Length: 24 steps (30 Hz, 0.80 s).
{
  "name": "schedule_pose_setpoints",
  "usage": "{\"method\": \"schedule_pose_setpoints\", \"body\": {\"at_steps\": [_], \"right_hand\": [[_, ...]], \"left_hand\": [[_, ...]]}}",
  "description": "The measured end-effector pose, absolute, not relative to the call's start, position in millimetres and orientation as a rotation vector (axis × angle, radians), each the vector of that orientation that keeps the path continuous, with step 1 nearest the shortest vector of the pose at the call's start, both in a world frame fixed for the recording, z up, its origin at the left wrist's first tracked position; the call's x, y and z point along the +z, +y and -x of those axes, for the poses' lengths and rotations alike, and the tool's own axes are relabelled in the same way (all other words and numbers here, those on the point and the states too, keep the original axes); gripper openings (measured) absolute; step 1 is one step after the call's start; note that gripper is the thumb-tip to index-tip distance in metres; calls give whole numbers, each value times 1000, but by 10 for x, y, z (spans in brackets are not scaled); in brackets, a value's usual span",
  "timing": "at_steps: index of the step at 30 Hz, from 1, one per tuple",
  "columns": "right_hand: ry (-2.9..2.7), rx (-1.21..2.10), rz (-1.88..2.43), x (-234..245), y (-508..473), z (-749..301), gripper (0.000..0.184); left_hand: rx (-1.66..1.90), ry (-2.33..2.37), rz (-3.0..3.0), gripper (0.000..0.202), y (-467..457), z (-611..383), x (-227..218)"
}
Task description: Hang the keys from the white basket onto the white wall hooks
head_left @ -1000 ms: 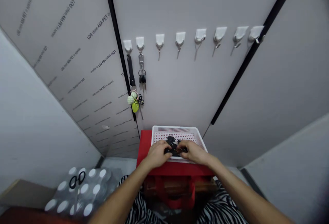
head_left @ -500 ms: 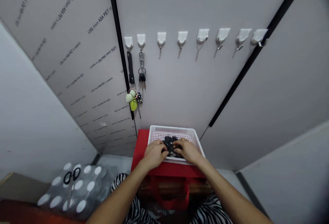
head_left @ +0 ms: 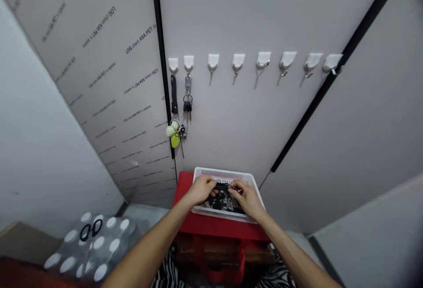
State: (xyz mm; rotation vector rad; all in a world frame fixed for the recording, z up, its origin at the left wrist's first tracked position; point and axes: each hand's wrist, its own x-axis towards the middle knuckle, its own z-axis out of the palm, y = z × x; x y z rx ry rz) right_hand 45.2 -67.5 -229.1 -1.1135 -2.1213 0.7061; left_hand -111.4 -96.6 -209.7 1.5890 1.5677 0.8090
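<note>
A white perforated basket [head_left: 211, 174] sits on a red box [head_left: 198, 227] against the grey wall. Black keys and key fobs [head_left: 220, 199] lie tangled in the basket. My left hand [head_left: 202, 189] and my right hand [head_left: 247, 197] are both inside the basket, fingers curled and pinching at the dark bunch between them. Which piece each hand holds is hidden by the fingers. Above, a row of white wall hooks [head_left: 238, 60] runs across the wall. The two leftmost carry key bunches: one with a black strap and green charm [head_left: 174, 130], one with black keys [head_left: 187, 103].
A shrink-wrapped pack of bottles with white caps [head_left: 86, 250] stands on the floor at lower left. A black vertical strip [head_left: 161, 59] and a diagonal one [head_left: 333, 76] cross the wall panels. Zebra-striped fabric [head_left: 168, 275] shows below the red box.
My hands have moved a little farther into the basket and lifted over the keys. The view has tilted, so the hooks sit lower in the picture.
</note>
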Motion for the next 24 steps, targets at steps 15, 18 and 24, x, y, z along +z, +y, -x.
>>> {"method": "schedule_pose_setpoints", "body": {"at_steps": [15,18,24], "right_hand": [[-1797,1319,732,-1391,-529,11,25],[-1783,1267,667,-1092,-475,175,28],[-1603,1143,564,-452,-268,506,26]], "left_hand": [[1363,1045,-1373,18,-723,1230,-1196],[1509,1148,-1421,16,-647,1327,-925],[1677,1287,-1533,15,-467,1451,-193]]}}
